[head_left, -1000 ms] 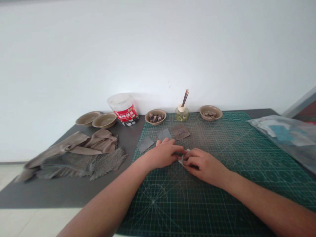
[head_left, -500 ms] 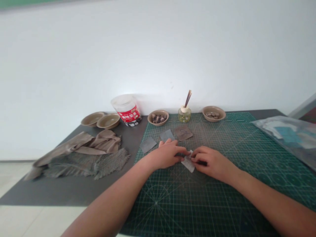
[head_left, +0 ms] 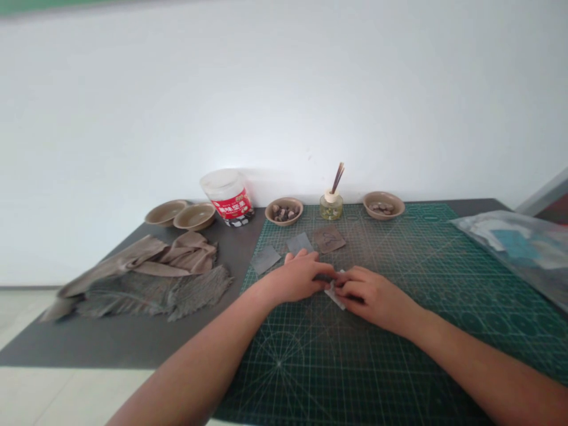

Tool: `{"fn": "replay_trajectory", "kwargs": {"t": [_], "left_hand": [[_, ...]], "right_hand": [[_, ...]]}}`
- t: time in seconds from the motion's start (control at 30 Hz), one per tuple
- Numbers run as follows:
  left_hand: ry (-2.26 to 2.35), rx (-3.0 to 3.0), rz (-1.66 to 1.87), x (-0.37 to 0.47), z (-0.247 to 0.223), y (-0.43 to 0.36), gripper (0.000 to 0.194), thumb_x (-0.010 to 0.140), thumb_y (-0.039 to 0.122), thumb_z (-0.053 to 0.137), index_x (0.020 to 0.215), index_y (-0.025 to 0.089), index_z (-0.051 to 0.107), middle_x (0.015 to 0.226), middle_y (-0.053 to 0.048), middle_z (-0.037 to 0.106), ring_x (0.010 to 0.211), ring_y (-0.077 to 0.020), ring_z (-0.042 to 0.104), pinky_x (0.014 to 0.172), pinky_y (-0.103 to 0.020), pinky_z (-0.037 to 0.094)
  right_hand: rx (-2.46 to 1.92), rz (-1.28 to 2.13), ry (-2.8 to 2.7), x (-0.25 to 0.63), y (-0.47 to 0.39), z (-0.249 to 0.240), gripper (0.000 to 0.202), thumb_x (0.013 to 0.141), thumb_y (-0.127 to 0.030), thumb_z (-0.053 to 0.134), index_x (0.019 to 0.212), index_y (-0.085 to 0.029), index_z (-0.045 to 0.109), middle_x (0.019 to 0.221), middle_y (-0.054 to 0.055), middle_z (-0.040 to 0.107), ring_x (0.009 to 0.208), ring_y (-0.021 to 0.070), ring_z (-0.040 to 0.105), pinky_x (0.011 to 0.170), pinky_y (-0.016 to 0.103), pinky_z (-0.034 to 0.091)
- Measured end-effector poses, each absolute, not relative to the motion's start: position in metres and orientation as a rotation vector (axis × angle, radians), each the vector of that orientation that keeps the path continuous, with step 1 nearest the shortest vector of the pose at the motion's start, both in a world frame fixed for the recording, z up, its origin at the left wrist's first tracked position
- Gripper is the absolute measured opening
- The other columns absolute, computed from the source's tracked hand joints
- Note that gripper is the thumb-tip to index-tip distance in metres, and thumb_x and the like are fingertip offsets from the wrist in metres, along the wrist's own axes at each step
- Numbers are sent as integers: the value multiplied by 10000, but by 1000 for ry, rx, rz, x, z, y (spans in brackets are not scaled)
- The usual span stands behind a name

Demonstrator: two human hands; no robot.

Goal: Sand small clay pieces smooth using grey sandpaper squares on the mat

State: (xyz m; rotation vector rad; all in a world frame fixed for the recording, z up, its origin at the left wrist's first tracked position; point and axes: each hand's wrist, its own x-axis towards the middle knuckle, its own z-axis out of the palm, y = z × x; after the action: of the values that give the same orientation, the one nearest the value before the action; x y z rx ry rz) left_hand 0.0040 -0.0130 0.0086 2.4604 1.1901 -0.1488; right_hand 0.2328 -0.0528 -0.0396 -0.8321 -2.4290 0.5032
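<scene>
My left hand (head_left: 299,277) is closed at the fingertips on the left edge of a small pale, whitish piece of sheet (head_left: 336,297), which looks like paper or cloth. From the other side my right hand (head_left: 373,296) closes its fingers over the same piece, the two sets of fingertips almost meeting. Most of the piece is hidden under the fingers. Beyond my left hand are two smooth grey squares (head_left: 266,259) and a brown square (head_left: 329,238) with a dark mark. All this rests on a green cutting mat (head_left: 337,367).
Along the wall stand two tan bowls (head_left: 195,217), a red-labelled plastic tub (head_left: 228,198), a bowl of small stones (head_left: 284,212), a reed diffuser (head_left: 331,207) and a bowl of flat pieces (head_left: 384,206). Crumpled cloths (head_left: 146,278) lie left; a clear bag (head_left: 519,242) lies right.
My right hand has shifted slightly left, towards my left fingertips, and now covers more of the pale piece. My left hand stays nearly where it was.
</scene>
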Motion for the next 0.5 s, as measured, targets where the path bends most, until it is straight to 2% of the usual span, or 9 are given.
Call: {"fn": "replay_trajectory", "kwargs": {"t": [0.13,0.2,0.33,0.5], "left_hand": [[1180,2446,-130,3,7,-12,334,945,408,537,1264,459,622,1100,-52,567,1131,-333,470,949,-586,380],[1180,2442,-131,3,7,-12,317,946,401,534,1245,442,634,1107,-54,570,1136,-336,469,945,-594,381],[1175,2439,-145,3,8,-12,324,950,413,532,1260,444,623,1114,-56,571,1138,-337,472,934,-586,390],[1186,2475,-142,3,6,-11,317,947,397,539,1247,436,634,1092,-59,572,1124,-336,472,925,-577,389]], "right_hand": [[-898,487,-2416,236,-53,-39,97,886,-112,663,868,-204,690,1019,56,699,961,209,636,855,366,538],[-820,520,-2432,235,-53,-39,96,912,-131,648,874,-208,693,1045,53,700,993,201,632,888,358,531],[-980,458,-2373,233,-53,-39,66,908,-150,663,863,-188,693,1009,69,693,960,218,632,863,381,533],[-856,512,-2405,233,-52,-42,82,942,-166,639,929,-200,712,1076,52,704,1020,197,630,927,356,518]]}}
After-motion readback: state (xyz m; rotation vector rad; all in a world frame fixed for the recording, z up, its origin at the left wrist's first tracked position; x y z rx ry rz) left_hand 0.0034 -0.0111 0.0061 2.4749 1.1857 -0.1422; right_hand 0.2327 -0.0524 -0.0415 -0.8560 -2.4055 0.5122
